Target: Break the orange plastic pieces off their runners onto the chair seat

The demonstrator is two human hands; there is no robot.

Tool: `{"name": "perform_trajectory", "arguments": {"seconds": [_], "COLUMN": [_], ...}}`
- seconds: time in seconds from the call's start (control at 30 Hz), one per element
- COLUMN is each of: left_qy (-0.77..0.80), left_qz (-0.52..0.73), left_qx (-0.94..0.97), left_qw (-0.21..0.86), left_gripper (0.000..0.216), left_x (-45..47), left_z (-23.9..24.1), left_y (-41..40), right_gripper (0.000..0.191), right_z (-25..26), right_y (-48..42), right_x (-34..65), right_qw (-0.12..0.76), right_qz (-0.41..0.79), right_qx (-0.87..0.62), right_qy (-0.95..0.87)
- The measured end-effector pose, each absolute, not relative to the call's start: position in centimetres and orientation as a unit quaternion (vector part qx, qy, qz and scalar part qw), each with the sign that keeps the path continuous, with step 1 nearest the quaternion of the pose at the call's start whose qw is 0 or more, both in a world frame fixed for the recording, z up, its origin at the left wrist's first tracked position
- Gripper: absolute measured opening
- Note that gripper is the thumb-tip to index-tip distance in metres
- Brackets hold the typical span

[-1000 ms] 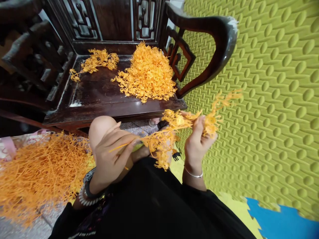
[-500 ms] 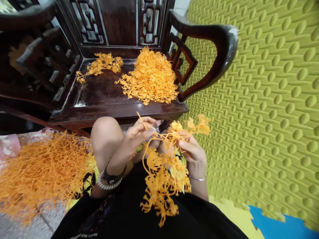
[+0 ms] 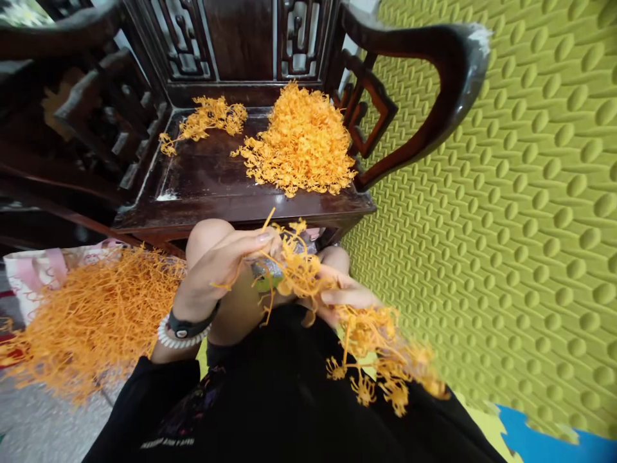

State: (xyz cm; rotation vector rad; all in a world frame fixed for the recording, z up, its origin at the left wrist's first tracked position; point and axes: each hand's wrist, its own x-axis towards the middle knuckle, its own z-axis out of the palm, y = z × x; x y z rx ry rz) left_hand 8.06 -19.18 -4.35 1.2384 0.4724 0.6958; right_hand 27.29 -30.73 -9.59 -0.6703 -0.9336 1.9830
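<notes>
My left hand (image 3: 222, 263) pinches thin orange plastic stems, one end poking up above the fingertips. My right hand (image 3: 349, 296) is closed around a bunch of orange plastic flower pieces (image 3: 380, 341), whose frilly heads spread over my right thigh and black clothing. Between the two hands hangs a cluster of orange florets (image 3: 299, 263), linking them. Parts of the fingers are covered by the florets.
A dark carved wooden chair (image 3: 207, 173) stands ahead, bearing a heap of orange florets (image 3: 303, 138) and a smaller spray (image 3: 209, 119). Orange stems (image 3: 110, 321) pile at the left by a pink-and-white cloth (image 3: 36, 276). Yellow foam matting (image 3: 520, 244) covers the right side.
The flower bunch has swung from hanging between my hands to the right. My right hand has shifted lower and left, and my left hand has moved left. The view has shifted slightly.
</notes>
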Motion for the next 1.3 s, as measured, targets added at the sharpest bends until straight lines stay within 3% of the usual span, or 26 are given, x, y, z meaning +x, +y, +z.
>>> {"name": "perform_trajectory", "arguments": {"seconds": [0.13,0.23,0.4,0.57,0.7,0.77,0.87,0.97,1.13,1.23,1.3], "left_qy": [0.256,0.255,0.238,0.178,0.137,0.148,0.161,0.223,0.235,0.242,0.238], "left_qz": [0.364,0.384,0.342,0.461,0.321,0.243,0.204,0.351,0.600,0.633,0.605], "left_qx": [0.525,0.490,0.438,0.466,0.598,0.658,0.720,0.699,0.567,0.528,0.476], "left_qw": [0.725,0.740,0.797,0.734,0.721,0.697,0.644,0.582,0.513,0.512,0.592], "left_gripper": [0.021,0.023,0.020,0.028,0.041,0.037,0.038,0.039,0.041,0.044,0.053], "left_x": [7.0,6.6,7.1,7.6,7.6,7.5,7.0,6.6,7.6,8.5,8.5], "left_z": [-4.2,-3.8,-2.6,-3.0,-4.5,-5.0,-4.9,-3.9,-1.9,-1.4,-1.3], "left_y": [-20.4,-21.3,-22.0,-20.8,-19.5,-19.2,-19.3,-19.9,-21.9,-21.9,-20.9], "right_gripper": [0.020,0.036,0.038,0.021,0.011,0.012,0.020,0.040,0.034,0.021,0.012], "right_z": [-8.1,-6.4,-4.9,-5.7,-5.3,-4.9,-4.7,-4.9,-4.2,-3.8,-4.4], "right_y": [-31.4,-31.6,-32.0,-31.9,-31.6,-31.1,-29.5,-28.1,-29.8,-30.1,-29.4], "right_x": [28.1,28.6,29.4,29.1,29.1,29.9,31.8,32.1,28.6,28.4,28.8], "right_qw": [0.372,0.350,0.338,0.479,0.493,0.448,0.336,0.298,0.256,0.352,0.446], "right_qz": [0.739,0.663,0.618,0.517,0.386,0.320,0.337,0.375,0.327,0.303,0.400], "right_qx": [-0.365,-0.393,-0.431,-0.402,-0.481,-0.466,-0.421,-0.467,-0.409,-0.409,-0.426], "right_qy": [-0.427,-0.533,-0.564,-0.584,-0.614,-0.692,-0.772,-0.743,-0.813,-0.785,-0.678]}}
